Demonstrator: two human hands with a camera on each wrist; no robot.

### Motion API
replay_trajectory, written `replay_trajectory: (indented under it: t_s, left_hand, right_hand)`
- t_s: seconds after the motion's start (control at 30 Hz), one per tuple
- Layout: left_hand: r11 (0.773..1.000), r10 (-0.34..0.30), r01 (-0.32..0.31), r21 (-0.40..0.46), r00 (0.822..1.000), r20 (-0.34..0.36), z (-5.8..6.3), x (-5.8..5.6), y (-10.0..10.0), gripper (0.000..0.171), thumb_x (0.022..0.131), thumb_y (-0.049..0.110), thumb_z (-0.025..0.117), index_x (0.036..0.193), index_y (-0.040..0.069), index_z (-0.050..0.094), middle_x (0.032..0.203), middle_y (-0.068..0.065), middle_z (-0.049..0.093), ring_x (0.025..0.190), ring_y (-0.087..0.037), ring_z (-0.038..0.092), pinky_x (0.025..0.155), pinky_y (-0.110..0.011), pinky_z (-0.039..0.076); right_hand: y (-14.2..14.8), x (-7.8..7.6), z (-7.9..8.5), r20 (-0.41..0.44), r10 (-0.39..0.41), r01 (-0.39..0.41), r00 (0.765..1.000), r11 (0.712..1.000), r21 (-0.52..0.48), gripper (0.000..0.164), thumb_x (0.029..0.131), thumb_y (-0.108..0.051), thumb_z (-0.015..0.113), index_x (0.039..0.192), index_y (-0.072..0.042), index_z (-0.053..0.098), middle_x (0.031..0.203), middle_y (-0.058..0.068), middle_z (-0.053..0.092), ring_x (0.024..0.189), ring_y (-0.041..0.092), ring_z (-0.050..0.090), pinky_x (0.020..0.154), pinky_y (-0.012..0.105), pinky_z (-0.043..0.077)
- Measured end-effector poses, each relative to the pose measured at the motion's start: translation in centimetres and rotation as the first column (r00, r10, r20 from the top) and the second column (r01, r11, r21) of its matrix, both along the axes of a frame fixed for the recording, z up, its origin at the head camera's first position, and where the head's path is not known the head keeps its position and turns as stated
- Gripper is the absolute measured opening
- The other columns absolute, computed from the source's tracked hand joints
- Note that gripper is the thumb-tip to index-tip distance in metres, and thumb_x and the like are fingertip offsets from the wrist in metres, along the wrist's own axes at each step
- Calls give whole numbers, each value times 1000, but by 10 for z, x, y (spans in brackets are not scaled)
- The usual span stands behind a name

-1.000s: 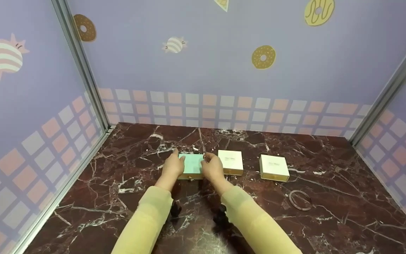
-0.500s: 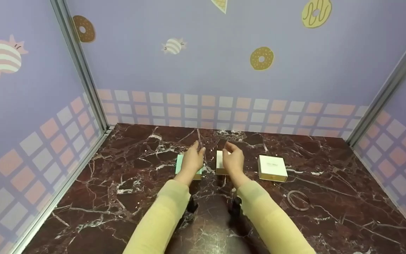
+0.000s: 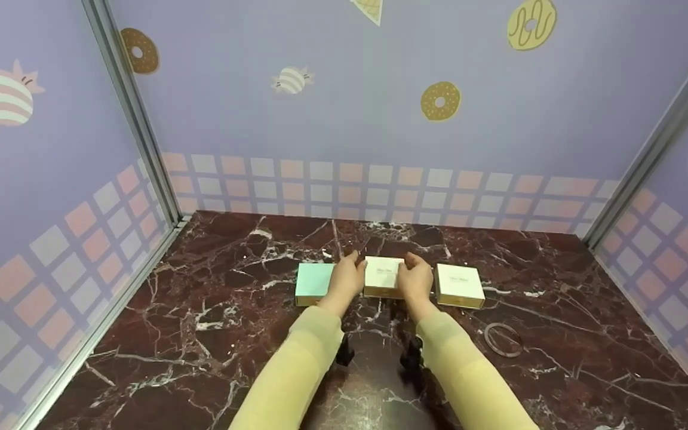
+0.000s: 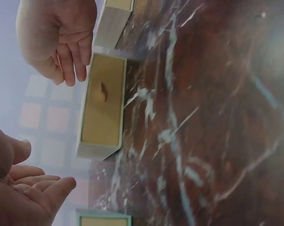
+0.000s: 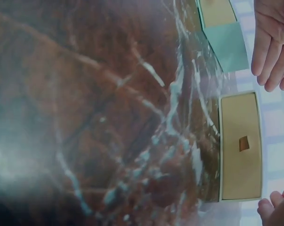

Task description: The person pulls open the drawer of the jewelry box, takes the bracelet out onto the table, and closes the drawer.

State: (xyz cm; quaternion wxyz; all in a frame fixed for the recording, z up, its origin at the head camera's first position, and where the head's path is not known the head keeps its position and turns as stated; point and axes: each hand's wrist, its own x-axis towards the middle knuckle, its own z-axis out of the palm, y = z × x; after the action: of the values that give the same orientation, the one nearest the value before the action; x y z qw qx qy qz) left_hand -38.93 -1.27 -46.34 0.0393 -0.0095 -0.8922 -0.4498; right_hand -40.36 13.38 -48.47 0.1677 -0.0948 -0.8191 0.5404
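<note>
A white drawer-style box [image 3: 381, 272] with faint print on its lid lies between my hands in the head view. My left hand [image 3: 347, 278] is at its left side, between it and a turquoise box [image 3: 313, 280]. Over its right edge is my right hand [image 3: 415, 278], thumb above the lid. The left wrist view shows the box's tan front [image 4: 104, 117] with a small brown pull tab [image 4: 102, 92]. There the left fingers [image 4: 47, 186] look apart from the box. In the right wrist view the right fingertips [image 5: 265, 207] are near one end; contact cannot be told.
A second white box [image 3: 460, 280] lies to the right. Closer to me on that side is a thin ring [image 3: 502, 340]. The dark red marbled table [image 3: 200, 358] meets a lilac wall [image 3: 356, 107] at the back, with metal frame posts [image 3: 135, 113] at the corners.
Both hands have left the turquoise box and moved right to the middle white box. The boxes keep their places on the table; the view has shifted slightly.
</note>
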Motion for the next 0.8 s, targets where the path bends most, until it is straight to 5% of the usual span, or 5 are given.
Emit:
replay_trajectory:
  t_s: [0.2, 0.6, 0.8]
  left_hand:
    - [999, -37, 37, -19, 999, 22, -8, -1, 8, 50, 109, 17, 50, 152, -6, 43, 154, -26, 50, 142, -42, 49, 118, -52, 45]
    - [999, -8, 12, -36, 996, 91, -23, -7, 14, 48, 109, 17, 50, 151, -6, 46, 155, -24, 50, 143, -41, 49, 117, -51, 46]
    - [1000, -13, 15, -11, 994, 108, -26, -8, 15, 48, 108, 13, 51, 153, -1, 45, 160, -19, 45, 147, -38, 45, 104, -45, 53]
  right_hand:
    - [3, -2, -10, 24, -11, 11, 1000, 1000, 27, 39, 97, -5, 58, 131, 15, 62, 134, 31, 64, 130, 43, 60, 111, 50, 51]
    - [5, 0, -21, 103, 15, -14, 995, 1000, -10, 43, 97, -5, 53, 135, 13, 60, 140, 32, 60, 138, 43, 53, 116, 51, 47]
    - [6, 0, -21, 96, 17, -17, 995, 1000, 0, 42, 96, -5, 55, 134, 12, 61, 139, 31, 61, 138, 43, 53, 116, 52, 46]
